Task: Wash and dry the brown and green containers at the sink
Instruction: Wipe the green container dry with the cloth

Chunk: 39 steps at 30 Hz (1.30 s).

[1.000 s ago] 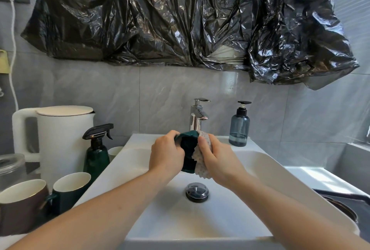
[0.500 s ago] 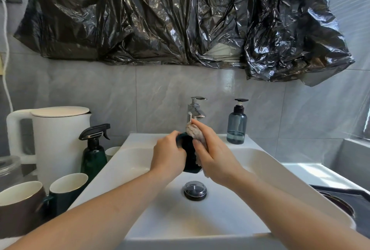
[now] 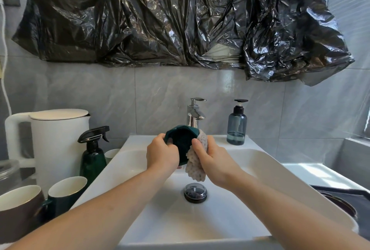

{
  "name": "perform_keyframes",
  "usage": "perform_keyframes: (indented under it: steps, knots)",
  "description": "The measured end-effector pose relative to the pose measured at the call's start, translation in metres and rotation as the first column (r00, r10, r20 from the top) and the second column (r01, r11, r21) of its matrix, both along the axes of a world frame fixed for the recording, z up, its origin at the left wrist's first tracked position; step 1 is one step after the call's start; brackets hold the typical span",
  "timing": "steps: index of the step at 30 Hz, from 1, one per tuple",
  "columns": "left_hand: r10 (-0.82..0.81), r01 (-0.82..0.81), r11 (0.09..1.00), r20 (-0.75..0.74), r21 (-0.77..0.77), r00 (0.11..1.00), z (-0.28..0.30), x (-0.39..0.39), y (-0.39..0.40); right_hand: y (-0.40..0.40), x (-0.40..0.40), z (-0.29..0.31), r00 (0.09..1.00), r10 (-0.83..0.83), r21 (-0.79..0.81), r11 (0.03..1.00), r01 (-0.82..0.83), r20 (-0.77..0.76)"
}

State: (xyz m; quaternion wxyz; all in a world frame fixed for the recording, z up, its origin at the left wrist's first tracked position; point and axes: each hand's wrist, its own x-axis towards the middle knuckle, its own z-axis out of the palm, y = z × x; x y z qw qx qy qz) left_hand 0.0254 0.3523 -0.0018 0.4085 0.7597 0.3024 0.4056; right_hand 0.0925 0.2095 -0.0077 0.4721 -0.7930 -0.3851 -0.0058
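At frame centre, the left hand point(image 3: 162, 154) grips the small dark-green faceted container point(image 3: 180, 141), tilting its mouth toward the camera, probably for wiping; the right hand point(image 3: 212, 157) pinches a pale honeycomb cloth point(image 3: 195, 166) against its side, above the white basin point(image 3: 260, 169).

over the white sink point(image 3: 260, 161), the left hand point(image 3: 162, 154) grips a green container point(image 3: 180, 139) tilted on its side, its mouth toward the camera. the right hand point(image 3: 212, 157) holds a pale cloth point(image 3: 195, 167) against its right side. behind stand a tap point(image 3: 194, 115) and soap bottle point(image 3: 236, 125). at left sit a kettle point(image 3: 58, 141), spray bottle point(image 3: 93, 155), brown mug point(image 3: 18, 209) and green mug point(image 3: 66, 191).
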Motion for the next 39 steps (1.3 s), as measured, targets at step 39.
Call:
perform_keyframes:
  steps: [39]
  knots:
    - [-0.11, 0.102, 0.966, 0.018, 0.237, 0.994, 0.004, -0.008, 0.001, 0.007, 0.0, -0.001, 0.96, 0.093, 0.183, 0.972, -0.145, 0.266]
